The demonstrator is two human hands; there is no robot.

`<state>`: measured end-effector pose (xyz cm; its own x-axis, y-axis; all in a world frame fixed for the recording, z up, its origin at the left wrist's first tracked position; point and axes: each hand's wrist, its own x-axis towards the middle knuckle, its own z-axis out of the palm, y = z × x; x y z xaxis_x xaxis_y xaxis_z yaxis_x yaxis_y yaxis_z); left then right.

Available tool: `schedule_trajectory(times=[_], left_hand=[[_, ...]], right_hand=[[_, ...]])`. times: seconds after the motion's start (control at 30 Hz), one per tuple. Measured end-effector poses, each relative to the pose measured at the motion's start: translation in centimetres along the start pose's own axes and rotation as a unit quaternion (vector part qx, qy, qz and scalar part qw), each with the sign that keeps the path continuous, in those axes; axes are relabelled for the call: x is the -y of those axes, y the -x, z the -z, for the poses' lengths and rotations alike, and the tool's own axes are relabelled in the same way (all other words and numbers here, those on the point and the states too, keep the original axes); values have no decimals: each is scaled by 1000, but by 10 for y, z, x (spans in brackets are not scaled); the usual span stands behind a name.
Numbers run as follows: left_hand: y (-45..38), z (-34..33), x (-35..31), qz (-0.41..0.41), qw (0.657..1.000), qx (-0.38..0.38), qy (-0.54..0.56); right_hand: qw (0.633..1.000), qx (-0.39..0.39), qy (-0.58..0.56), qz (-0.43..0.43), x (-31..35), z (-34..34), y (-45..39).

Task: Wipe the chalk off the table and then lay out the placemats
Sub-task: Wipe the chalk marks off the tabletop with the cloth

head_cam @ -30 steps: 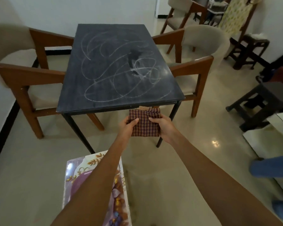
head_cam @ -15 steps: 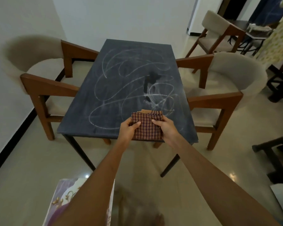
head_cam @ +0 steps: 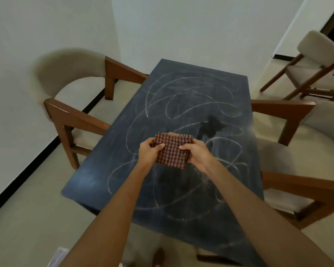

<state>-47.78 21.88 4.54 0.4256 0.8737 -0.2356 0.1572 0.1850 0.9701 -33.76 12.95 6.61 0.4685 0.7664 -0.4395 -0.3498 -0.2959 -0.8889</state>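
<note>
While chalk (head_cam: 183, 112) covers table (head_cam: 97, 176) — 2 hands, left hand (head_cam: 149, 154), right hand (head_cam: 198, 154), grip cloth (head_cam: 172, 151).

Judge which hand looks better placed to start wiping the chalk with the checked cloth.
Right, narrowly. Both the left hand and right hand grip the folded checked cloth above the table, but the right sits nearer the dense chalk scribbles. The left could let go and steady.

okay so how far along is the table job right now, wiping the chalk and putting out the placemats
Barely begun. Done: nothing visible except one dark smudge amid the scribbles. In hand: both the left hand and right hand hold a folded checked cloth above the table. Left: chalk covers most of the top, and no placemat is laid out.
</note>
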Motion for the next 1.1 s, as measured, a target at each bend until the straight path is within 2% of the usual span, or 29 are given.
schedule_trajectory(times=[0.47, 0.53, 0.6, 0.63, 0.7, 0.8, 0.87, 0.97, 1.1], left_hand=[[-275, 27, -31, -23, 997, -66, -30], [-298, 28, -29, -23, 996, -69, -54], [-311, 32, -21, -23, 993, -66, -94], [-314, 34, -16, -26, 990, -67, -125], [-312, 41, -6, -32, 974, -74, -214], [-294, 59, 9, -65, 933, -80, -346], [-281, 75, 20, -81, 898, -108, -419], [-265, 97, 33, -78, 858, -134, -490], [-261, 107, 35, -70, 832, -92, -543]], right_hand=[[997, -27, -69, 0, 72, -72, -285], [999, -39, -31, 0, 71, -78, -312], [987, -68, 145, 29, 66, -79, -328], [956, -80, 276, 53, 62, -77, -333], [857, -91, 490, 132, 52, -74, -331], [718, -44, 622, 311, 41, -73, -326], [627, 0, 686, 368, 39, -78, -333], [598, 97, 730, 316, 41, -87, -338], [573, 93, 760, 293, 41, -92, -341]])
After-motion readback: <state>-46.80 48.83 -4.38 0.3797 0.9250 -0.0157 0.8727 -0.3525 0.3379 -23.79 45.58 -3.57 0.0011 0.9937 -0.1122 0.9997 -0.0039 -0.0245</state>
